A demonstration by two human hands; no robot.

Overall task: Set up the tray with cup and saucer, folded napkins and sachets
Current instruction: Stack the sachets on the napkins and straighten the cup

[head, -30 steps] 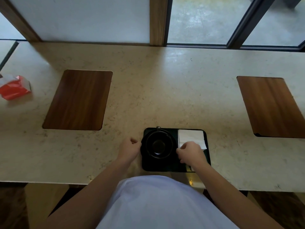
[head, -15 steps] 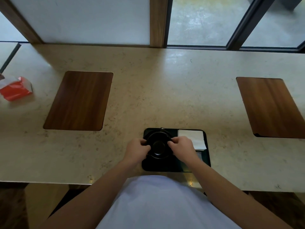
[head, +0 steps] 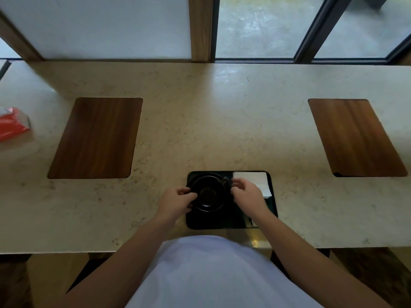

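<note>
A black tray (head: 231, 221) lies at the counter's near edge, straight in front of me. On its left half a black cup (head: 208, 193) sits on a black saucer (head: 195, 177), the handle pointing up and to the right. My left hand (head: 176, 202) grips the saucer's left rim. My right hand (head: 248, 195) is at the cup's right side, fingertips pinched at the handle. A folded white napkin (head: 255, 182) lies in the tray's far right corner. Sachets (head: 253, 222) are mostly hidden under my right wrist.
Two brown wooden mats lie on the beige stone counter (head: 200, 130), one at the left (head: 95, 138) and one at the right (head: 353, 138). A red and white packet (head: 13, 123) rests at the far left edge. Windows stand behind the counter.
My right hand left the napkin and went to the cup while my left hand closed on the saucer. The cup handle has turned from the far side to the upper right.
</note>
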